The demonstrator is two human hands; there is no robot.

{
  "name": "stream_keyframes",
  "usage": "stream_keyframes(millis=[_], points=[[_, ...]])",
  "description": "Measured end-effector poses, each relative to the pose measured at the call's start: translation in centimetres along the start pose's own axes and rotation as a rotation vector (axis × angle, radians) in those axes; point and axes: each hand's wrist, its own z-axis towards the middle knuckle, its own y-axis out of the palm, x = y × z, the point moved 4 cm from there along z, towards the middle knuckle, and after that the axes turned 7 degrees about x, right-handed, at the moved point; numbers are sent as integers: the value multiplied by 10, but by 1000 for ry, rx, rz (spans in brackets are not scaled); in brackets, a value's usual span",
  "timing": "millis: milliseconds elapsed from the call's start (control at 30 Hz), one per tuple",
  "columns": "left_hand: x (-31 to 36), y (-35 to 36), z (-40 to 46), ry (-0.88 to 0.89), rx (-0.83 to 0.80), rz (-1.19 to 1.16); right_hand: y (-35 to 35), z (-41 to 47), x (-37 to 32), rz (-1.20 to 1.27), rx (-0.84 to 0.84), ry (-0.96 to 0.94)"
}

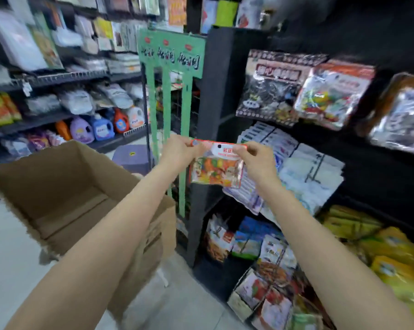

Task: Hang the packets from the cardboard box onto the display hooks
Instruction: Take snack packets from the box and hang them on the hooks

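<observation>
Roughly level with the grip and just behind it: green display stand, tall, with three headers of dark lettering and narrow vertical strips running down. Directly beyond the held packet, dark shelving upright, standing between the grip and the racks further right. Up and right of the grip: hanging bags of dark and mixed-colour goods, blurred, print unreadable. Close to the right of the grip, nearly touching the right hand's backdrop: stacked pale flat packs. Below the grip, on lower shelves: snack pouches in blue, white and orange, and yellow bags further right. Down and left of the grip, under the left forearm: open cardboard box, flaps up, brown bottom visible where it shows. Far left, well apart: shelves with detergent bottles.

Held up in mid-air between both hands: packet, clear pouch, red-and-white header card with a dark round hang hole, colourful orange, yellow and green pieces inside. Left hand pinching the header's left corner; right hand pinching its right edge, fingers curled narrow on the card. Packet hanging below the fingers, slightly tilted, touching no hook.
</observation>
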Motion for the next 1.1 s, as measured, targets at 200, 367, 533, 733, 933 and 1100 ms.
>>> stream_keyframes(millis=[200,367,533,733,933,1100], points=[[122,109,-50,278,-301,-294,-158,-16,6,100,355,-38],[219,190,-94,448,-417,-317,-274,-31,1,76,599,-117],[282,258,-143,511,-551,-351,-368,-47,-2,-48,789,-159],[338,319,-170,598,-572,-246,-438,-42,10,-164,956,-74],[355,356,-168,548,-545,-195,-461,-14,20,-326,931,-68],[350,365,-162,552,-521,-258,-466,-7,25,-356,928,-122]])
